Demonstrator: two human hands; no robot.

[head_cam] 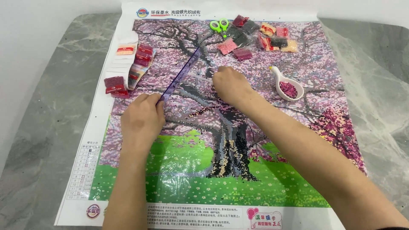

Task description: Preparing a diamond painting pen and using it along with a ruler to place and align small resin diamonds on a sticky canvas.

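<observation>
Worktop (51, 127): grey marble-look slab w/ pale veining, rounded corners. Directly on it: one large diamond-painting canvas (255, 187), laid flat, covering most of the centre. Canvas shows a pink blossom tree over green grass, white border w/ print at top, bottom & left. Worktop bare surface visible both sides of canvas.

Grey marbled table (51, 110) with pale veins. White-bordered canvas (128, 17) printed with pink blossom, a dark grey trunk and bright green grass dotted white. Translucent purple ruler (181, 72) across the blossom. Green-handled scissors (219, 25) near the far edge. Small bags of beads (255, 36) in pink, maroon, black and peach. White tray (289, 87) with magenta beads.
</observation>
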